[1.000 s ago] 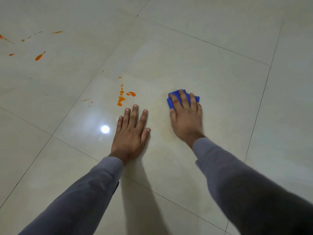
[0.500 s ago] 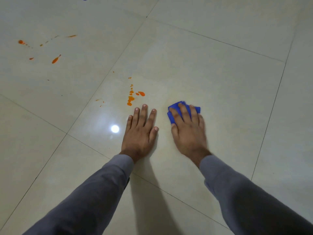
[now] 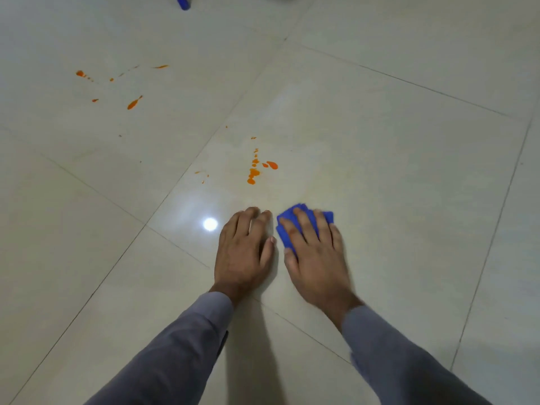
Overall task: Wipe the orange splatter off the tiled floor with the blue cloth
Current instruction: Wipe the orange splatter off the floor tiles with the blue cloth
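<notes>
My right hand point(image 3: 315, 258) lies flat on a folded blue cloth point(image 3: 287, 219), pressing it to the pale tiled floor point(image 3: 394, 171); only the cloth's far and left edges show past the fingers. My left hand point(image 3: 244, 252) rests palm down on the tile just left of it, fingers together, holding nothing. A cluster of orange splatter point(image 3: 254, 172) lies a short way beyond my left fingertips, apart from the cloth. A second scatter of orange drops point(image 3: 134, 103) sits farther off at the upper left.
A bright reflection of a lamp point(image 3: 210, 224) shines on the tile left of my left hand. A small blue object point(image 3: 183, 2) is cut off by the top edge. Grout lines cross the floor diagonally.
My right hand has drawn the cloth back toward me and leftward, ending close beside my left hand. The left hand's fingers have closed together. The view has shifted, showing more floor at the far left.
</notes>
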